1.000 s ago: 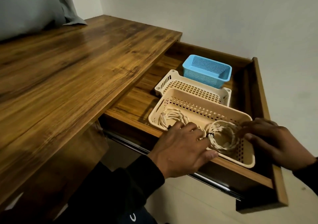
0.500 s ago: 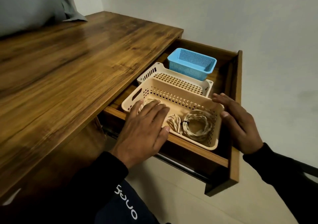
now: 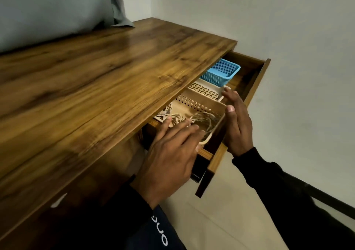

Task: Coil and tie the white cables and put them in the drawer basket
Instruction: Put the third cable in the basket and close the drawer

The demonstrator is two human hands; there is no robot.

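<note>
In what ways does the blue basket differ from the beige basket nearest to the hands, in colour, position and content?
The blue basket is bright blue with a fine mesh wall; the beige basket is pale with larger square holes. The blue basket sits at the far end of the drawer and looks smaller; the beige basket sits at the near end. Coiled white cables lie in the beige basket; nothing shows in the visible part of the blue one. Both are perforated plastic and stand upright.

Long black sleeves (image 3: 278,180), dark navy garment with white lettering (image 3: 160,228)
</note>
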